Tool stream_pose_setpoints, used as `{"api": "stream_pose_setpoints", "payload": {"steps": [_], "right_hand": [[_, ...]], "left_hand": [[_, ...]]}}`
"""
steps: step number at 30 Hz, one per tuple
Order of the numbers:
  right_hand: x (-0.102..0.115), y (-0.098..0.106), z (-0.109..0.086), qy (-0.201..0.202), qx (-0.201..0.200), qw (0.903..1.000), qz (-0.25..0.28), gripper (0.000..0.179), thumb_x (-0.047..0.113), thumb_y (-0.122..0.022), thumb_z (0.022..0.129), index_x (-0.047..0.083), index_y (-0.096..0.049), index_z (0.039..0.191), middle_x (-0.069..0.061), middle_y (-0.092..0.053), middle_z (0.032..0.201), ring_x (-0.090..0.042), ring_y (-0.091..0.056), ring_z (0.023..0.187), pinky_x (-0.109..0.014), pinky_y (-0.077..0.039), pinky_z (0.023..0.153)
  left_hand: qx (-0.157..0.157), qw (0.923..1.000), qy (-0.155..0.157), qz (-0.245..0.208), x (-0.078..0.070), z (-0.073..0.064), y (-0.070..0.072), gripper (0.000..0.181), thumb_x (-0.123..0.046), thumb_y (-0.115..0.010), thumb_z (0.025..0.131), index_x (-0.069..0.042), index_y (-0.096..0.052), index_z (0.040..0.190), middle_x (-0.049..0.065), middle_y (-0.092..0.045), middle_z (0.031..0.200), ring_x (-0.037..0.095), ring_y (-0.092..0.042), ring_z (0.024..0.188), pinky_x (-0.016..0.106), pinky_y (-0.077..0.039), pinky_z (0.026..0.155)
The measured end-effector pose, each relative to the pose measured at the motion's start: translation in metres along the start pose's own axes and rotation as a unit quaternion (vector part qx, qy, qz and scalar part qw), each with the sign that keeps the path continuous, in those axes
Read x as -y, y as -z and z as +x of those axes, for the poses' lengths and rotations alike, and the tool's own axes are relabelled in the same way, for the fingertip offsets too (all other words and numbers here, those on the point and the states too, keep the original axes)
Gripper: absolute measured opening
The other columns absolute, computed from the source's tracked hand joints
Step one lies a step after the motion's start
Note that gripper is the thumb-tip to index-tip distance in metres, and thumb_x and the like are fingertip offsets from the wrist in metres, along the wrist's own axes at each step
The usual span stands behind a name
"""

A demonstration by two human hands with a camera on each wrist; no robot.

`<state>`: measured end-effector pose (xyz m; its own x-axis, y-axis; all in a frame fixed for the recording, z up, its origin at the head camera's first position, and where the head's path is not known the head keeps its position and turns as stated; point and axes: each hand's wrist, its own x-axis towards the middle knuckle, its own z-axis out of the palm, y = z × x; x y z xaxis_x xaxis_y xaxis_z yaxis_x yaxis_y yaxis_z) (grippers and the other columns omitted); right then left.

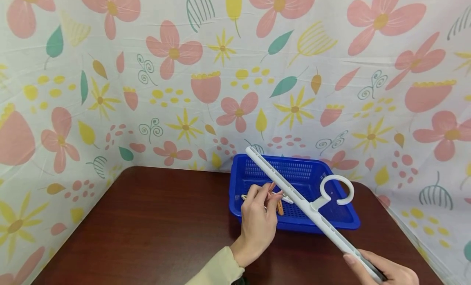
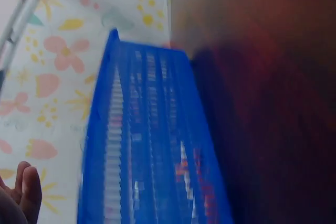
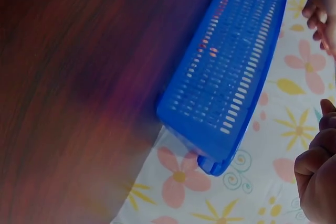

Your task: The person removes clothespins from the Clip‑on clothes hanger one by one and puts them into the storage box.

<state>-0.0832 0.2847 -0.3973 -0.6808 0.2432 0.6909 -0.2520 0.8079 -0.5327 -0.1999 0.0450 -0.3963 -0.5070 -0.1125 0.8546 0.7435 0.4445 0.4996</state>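
A white plastic clothes hanger [image 1: 312, 213] with an open hook slants across the head view, above the basket. My right hand [image 1: 386, 268] grips its lower end. Close to the hanger's upper arm, my left hand [image 1: 257, 223] pinches a small pink clothespin [image 1: 271, 190], partly covered by the fingers. The right wrist view also shows this pink clothespin [image 3: 323, 32] in the left fingers. Below and behind that hand is a blue plastic basket [image 1: 347, 221], in which an orange clothespin [image 1: 280, 208] and a white one [image 1: 288, 199] lie. Other basket contents are mostly hidden.
The basket stands on a dark brown wooden table [image 1: 165, 223], toward its back right. A white cloth with a flower print [image 1: 206, 129] hangs behind the table and along its sides.
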Motion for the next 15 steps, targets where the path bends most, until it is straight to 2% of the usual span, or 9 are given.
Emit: {"api": "stream_pose_setpoints", "payload": {"steps": [3,5,7,9,11,13,15], "right_hand": [[0.002,-0.002,-0.003,-0.01,0.005,0.9999,-0.01,0.017,0.008,-0.093,0.076,0.017,-0.079,0.078,0.017,-0.042,0.048,0.004,-0.035,0.04,-0.015,-0.028,0.04],[0.003,-0.003,-0.005,-0.028,0.01,0.9994,-0.018,0.015,0.01,-0.092,0.078,0.017,-0.078,0.077,0.018,-0.041,0.048,0.003,-0.034,0.04,-0.016,-0.027,0.04],[0.003,-0.003,-0.006,-0.036,0.01,0.9991,-0.019,0.015,0.01,-0.092,0.078,0.016,-0.079,0.077,0.017,-0.041,0.047,0.003,-0.034,0.04,-0.017,-0.027,0.039],[0.003,-0.004,-0.005,-0.031,0.006,0.9994,-0.015,0.014,0.008,-0.092,0.077,0.015,-0.08,0.078,0.017,-0.041,0.047,0.002,-0.034,0.039,-0.016,-0.027,0.039],[0.003,-0.005,-0.004,-0.017,0.001,0.9998,-0.009,0.013,0.007,-0.092,0.076,0.012,-0.08,0.079,0.017,-0.04,0.047,0.002,-0.033,0.039,-0.016,-0.026,0.039],[0.004,-0.005,-0.002,-0.006,-0.003,1.0,-0.007,0.013,0.006,-0.092,0.076,0.011,-0.081,0.08,0.017,-0.039,0.047,0.002,-0.031,0.038,-0.016,-0.025,0.039],[0.006,-0.004,-0.002,-0.01,-0.004,0.9999,-0.01,0.013,0.007,-0.092,0.075,0.011,-0.081,0.08,0.017,-0.039,0.047,0.002,-0.031,0.038,-0.017,-0.026,0.039]], "left_hand": [[-0.008,0.9956,-0.056,0.075,0.009,0.003,-0.001,0.024,-0.012,-0.076,0.098,-0.002,-0.071,0.119,0.005,-0.055,0.092,0.01,-0.064,0.069,0.014,-0.05,0.056],[-0.012,0.993,-0.067,0.096,0.01,0.002,-0.002,0.023,-0.012,-0.077,0.097,-0.002,-0.069,0.117,0.006,-0.055,0.092,0.011,-0.064,0.067,0.015,-0.051,0.056],[-0.006,0.996,-0.042,0.078,0.007,-0.001,-0.004,0.02,-0.013,-0.074,0.1,-0.002,-0.07,0.116,0.004,-0.054,0.09,0.01,-0.062,0.068,0.014,-0.05,0.057],[-0.001,0.9994,0.008,0.032,0.001,-0.003,-0.005,0.015,-0.018,-0.07,0.103,-0.005,-0.073,0.11,0.0,-0.053,0.085,0.007,-0.058,0.07,0.013,-0.048,0.06],[-0.002,0.9986,0.053,-0.009,-0.004,-0.003,-0.006,0.016,-0.02,-0.066,0.106,-0.007,-0.075,0.107,-0.003,-0.051,0.082,0.007,-0.053,0.072,0.015,-0.045,0.06],[-0.011,0.9981,0.058,-0.015,-0.005,-0.001,-0.005,0.016,-0.02,-0.066,0.106,-0.008,-0.076,0.108,-0.004,-0.051,0.083,0.007,-0.052,0.072,0.016,-0.043,0.059],[-0.023,0.9992,0.032,0.006,-0.003,0.003,-0.004,0.015,-0.017,-0.069,0.104,-0.007,-0.075,0.114,0.0,-0.053,0.087,0.009,-0.054,0.071,0.016,-0.044,0.057]]}}
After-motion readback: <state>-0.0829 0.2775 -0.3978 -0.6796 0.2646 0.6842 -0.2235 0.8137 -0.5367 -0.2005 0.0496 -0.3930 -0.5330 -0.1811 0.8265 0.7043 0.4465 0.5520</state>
